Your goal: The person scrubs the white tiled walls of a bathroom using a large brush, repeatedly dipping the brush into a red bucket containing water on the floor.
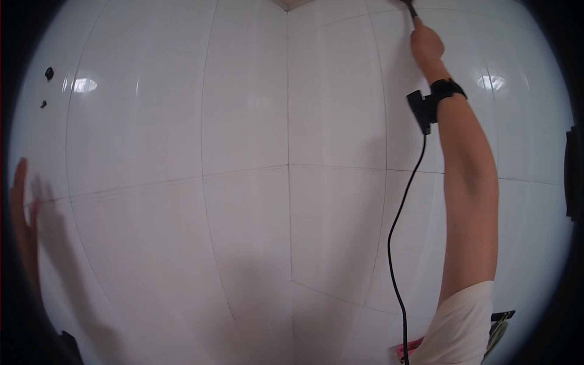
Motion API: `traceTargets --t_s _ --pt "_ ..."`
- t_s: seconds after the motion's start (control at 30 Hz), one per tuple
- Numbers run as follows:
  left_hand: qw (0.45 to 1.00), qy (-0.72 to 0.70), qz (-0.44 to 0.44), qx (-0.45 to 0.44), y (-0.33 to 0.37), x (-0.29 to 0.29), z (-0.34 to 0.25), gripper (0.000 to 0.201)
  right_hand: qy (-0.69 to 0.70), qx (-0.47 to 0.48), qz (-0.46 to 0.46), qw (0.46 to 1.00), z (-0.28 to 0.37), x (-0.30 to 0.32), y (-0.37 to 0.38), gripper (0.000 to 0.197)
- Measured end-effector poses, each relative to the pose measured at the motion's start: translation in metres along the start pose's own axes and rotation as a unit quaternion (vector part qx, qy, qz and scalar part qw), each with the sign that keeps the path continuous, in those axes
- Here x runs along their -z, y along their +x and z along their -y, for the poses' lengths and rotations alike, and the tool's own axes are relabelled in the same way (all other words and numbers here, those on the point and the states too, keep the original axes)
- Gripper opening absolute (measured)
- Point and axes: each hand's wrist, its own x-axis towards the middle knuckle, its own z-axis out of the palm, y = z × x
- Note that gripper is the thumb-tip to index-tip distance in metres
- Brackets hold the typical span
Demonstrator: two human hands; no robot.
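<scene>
My right arm reaches high up the white tiled wall (340, 97). At its end my right hand (427, 45) is closed round the dark handle of a tool (413, 10). The tool's head is mostly cut off by the upper edge, so its kind does not show. At the far left my left hand (23, 207) is raised against or close to the left wall, with fingers stretched out and nothing seen in them. Part of that hand fades into the dark rim.
Two tiled walls meet in a corner. A black device on a wrist strap (449, 90) trails a black cable (390, 243). Small black pieces (49, 73) sit on the left wall. Low at the right, a green item (499, 336) hangs from a dark holder; something pink (409, 349) is beside my sleeve.
</scene>
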Motion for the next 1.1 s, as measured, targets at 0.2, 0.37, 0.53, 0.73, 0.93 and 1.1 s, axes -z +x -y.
traceTargets --t_s 0.2,0.37,0.53,0.73,0.93,1.1 --pt "0.995 -0.04 0.079 0.036 0.028 0.011 -0.178 0.062 0.025 0.082 0.077 0.993 -0.004 -0.027 -0.01 0.025" --pt "0.993 -0.079 0.074 0.042 0.054 0.029 -0.24 0.06 0.087 0.14 0.175 0.971 0.052 -0.053 -0.075 0.031" --pt "0.99 0.025 0.109 0.09 0.072 0.035 -0.255 0.057 0.29 0.114 0.159 0.937 0.063 -0.088 -0.087 0.027" --pt "0.98 0.098 0.131 0.113 0.073 0.004 -0.237 0.05 0.519 -0.006 0.209 0.829 0.103 -0.138 -0.104 0.035" --pt "0.982 0.129 0.119 0.074 0.078 0.027 -0.237 0.049 0.537 -0.042 0.249 0.805 0.122 -0.138 -0.088 0.039" --pt "0.982 0.152 0.105 0.034 0.069 0.019 -0.243 0.052 0.566 -0.102 0.301 0.761 0.118 -0.126 -0.104 0.043"
